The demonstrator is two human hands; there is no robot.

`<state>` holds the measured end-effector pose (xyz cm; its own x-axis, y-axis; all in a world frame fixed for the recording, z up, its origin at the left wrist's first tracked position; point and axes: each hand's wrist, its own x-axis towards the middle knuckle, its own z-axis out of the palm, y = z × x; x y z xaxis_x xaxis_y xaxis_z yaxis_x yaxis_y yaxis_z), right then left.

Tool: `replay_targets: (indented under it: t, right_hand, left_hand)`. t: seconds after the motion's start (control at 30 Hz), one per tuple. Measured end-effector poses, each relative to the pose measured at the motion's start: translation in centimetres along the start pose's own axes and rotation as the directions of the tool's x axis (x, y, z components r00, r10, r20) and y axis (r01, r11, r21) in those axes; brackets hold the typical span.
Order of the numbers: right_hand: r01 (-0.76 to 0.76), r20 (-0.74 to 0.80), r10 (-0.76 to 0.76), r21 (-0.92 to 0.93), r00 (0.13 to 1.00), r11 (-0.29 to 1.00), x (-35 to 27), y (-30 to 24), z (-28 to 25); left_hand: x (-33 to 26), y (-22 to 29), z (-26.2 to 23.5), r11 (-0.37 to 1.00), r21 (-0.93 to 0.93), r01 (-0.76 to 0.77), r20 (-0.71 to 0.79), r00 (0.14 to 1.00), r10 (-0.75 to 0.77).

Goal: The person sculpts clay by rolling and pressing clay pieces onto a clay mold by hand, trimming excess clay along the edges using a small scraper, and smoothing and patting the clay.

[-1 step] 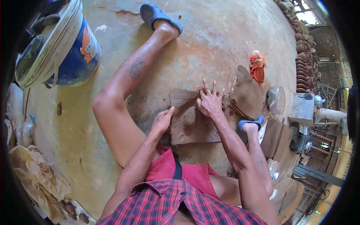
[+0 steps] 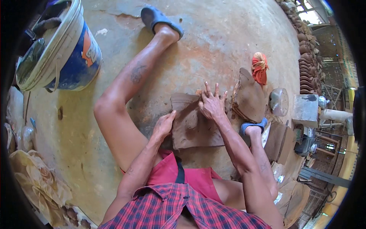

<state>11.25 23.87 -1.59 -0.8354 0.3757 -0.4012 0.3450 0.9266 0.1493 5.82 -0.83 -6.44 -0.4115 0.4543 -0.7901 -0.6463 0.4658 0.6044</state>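
A flat, roughly square slab of brown clay [image 2: 190, 135] lies on the floor between my legs, with a shallow hollow and a shadow across it. My left hand [image 2: 165, 124] pinches the slab's left edge, thumb on top and fingers curled at the side. Over its far right part, my right hand [image 2: 213, 106] lies palm down with the fingers spread, pressing on the clay. Just right of that hand stands a larger rounded piece of clay [image 2: 249, 97] with a ragged edge. The slab's far right corner is hidden under my right hand.
A blue and white bucket [image 2: 76, 61] stands at the far left. To the right are a red and orange cloth bundle [image 2: 260, 68], a clear rounded container [image 2: 279, 101] and more clay slabs [image 2: 275, 141]. Stacked curved clay pieces [image 2: 307, 72] line the right side. Crumpled sheeting [image 2: 34, 175] lies near left.
The whole view has shifted very slightly. Both hands keep the same hold and place on the clay slab.
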Motion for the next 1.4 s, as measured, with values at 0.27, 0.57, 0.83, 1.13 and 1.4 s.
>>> replay_targets:
  t: [0.27, 0.57, 0.83, 1.13, 1.4]
  right_hand:
    - [0.011, -0.049, -0.012, -0.017, 0.999, 1.0, -1.4, -0.8, 0.4]
    - [0.048, -0.127, -0.048, -0.001, 0.991, 0.999, -2.4, -1.7, 1.9]
    - [-0.002, -0.122, 0.005, 0.028, 0.993, 1.0, -3.4, -3.1, 2.0]
    - [0.003, -0.021, -0.002, 0.05, 1.0, 0.999, -2.5, -2.1, -0.3]
    - [0.324, -0.04, -0.322, 0.132, 0.946, 0.937, 3.9, 3.4, -2.8]
  left_hand:
    - [0.2, -1.4, -0.5, 0.982, 0.151, -0.113, -0.057, 0.991, 0.122]
    - [0.7, -1.2, -0.7, 0.98, 0.171, -0.104, -0.04, 0.993, 0.113]
    - [0.5, -1.0, -0.6, 0.986, 0.138, -0.091, -0.003, 0.996, 0.093]
    - [1.0, -1.5, -0.8, 0.981, 0.174, -0.091, -0.048, 0.994, 0.101]
    - [0.2, -0.3, -0.5, 0.972, 0.214, -0.096, -0.016, 0.995, 0.101]
